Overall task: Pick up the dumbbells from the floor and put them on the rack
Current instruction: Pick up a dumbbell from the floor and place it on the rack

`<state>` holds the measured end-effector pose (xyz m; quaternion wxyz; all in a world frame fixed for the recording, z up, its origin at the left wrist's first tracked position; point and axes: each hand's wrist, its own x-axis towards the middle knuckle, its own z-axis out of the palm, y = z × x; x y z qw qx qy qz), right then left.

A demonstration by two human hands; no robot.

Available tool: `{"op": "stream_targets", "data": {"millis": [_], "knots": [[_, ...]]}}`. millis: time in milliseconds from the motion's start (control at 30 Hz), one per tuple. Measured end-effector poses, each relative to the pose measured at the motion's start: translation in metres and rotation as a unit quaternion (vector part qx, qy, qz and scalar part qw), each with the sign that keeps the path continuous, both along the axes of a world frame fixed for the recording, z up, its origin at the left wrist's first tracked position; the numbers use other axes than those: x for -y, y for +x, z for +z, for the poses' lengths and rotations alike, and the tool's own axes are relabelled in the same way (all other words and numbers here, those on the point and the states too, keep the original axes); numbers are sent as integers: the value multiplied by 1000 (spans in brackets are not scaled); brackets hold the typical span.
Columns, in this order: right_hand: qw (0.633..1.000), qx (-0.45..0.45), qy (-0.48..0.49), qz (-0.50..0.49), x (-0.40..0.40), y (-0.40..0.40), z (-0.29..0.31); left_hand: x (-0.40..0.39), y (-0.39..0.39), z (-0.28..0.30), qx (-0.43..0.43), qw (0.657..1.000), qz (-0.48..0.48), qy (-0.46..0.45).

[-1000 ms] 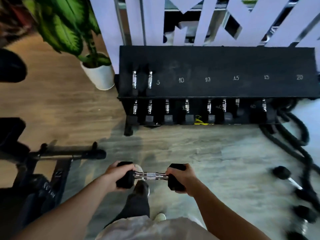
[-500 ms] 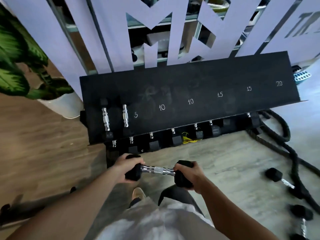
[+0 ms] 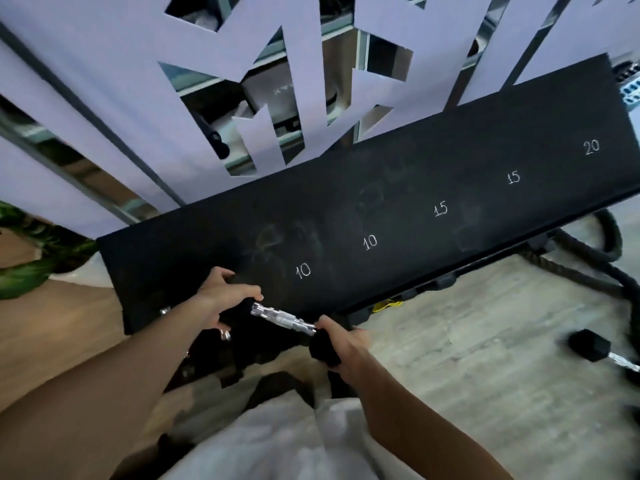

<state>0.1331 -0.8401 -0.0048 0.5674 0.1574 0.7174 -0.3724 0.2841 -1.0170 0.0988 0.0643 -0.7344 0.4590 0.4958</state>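
I hold one black hex dumbbell point(image 3: 282, 317) with a chrome handle by its two heads. My left hand point(image 3: 221, 297) grips the far head and my right hand point(image 3: 341, 342) grips the near head. The dumbbell hangs over the front left part of the black rack's top shelf point(image 3: 415, 188), just left of the chalked "10" mark. Chalk numbers 10, 10, 15, 15, 20 run rightwards along the shelf. Another black dumbbell point(image 3: 588, 346) lies on the floor at the right. My arms hide the dumbbells at the rack's left end.
A thick black rope point(image 3: 585, 268) coils on the floor by the rack's right end. A potted plant point(image 3: 31, 258) stands left of the rack. White cut-out panels point(image 3: 131, 98) rise behind it. A yellow item point(image 3: 386, 304) sits under the shelf's front edge.
I have stepped up to the rack and raised the dumbbell from in front of the lower shelf to over the top shelf. It has turned so its left head points away from me.
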Motion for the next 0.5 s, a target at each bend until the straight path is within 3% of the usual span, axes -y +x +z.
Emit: {"op": "stream_targets", "data": {"millis": [100,367,500], "knots": [[998,17,19,-55,19,3,-20,33,-21,1,29,998,-47,-15],[972,110,24,-205,56,13,-4,90,-70,-20,56,985,-164,6],[961,108,60,-247,62,16,-3,100,-91,-35,66,973,-220,10]]}}
